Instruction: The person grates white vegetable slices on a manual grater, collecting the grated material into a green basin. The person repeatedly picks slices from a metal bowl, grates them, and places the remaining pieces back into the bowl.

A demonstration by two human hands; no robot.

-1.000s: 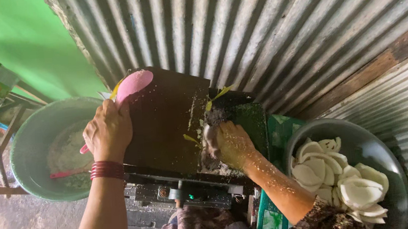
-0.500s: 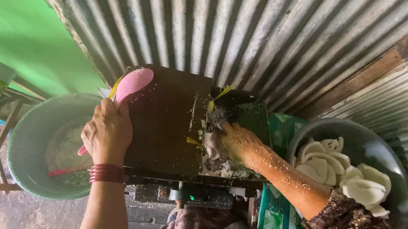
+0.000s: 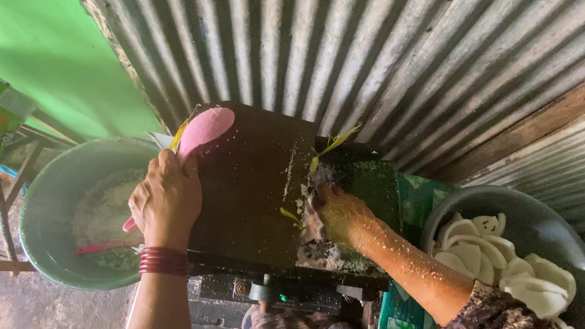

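Both hands [image 3: 166, 199] work a dark grater machine [image 3: 252, 181] against corrugated metal walls [image 3: 367, 47].

right hand's fingertips [image 3: 313, 218] buried in gratings, grey bowl [image 3: 562, 234] cut off

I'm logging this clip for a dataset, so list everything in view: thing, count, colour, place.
grating machine: one, dark brown housing, centre, against the wall
pink scoop: one, pink, on the machine's upper left edge, under the left hand
green basin: one, pale green, left of the machine, holding white gratings
grey bowl: one, dark grey, at right
white coconut pieces: many, white, heaped in the grey bowl
corrugated wall: one, grey metal, behind everything
green wall: one, bright green, upper left
bangles: several, red, on the left wrist
left hand: one, gripping the pink scoop's handle
right hand: one, flecked with gratings, pressed into the machine's opening; what it holds is hidden
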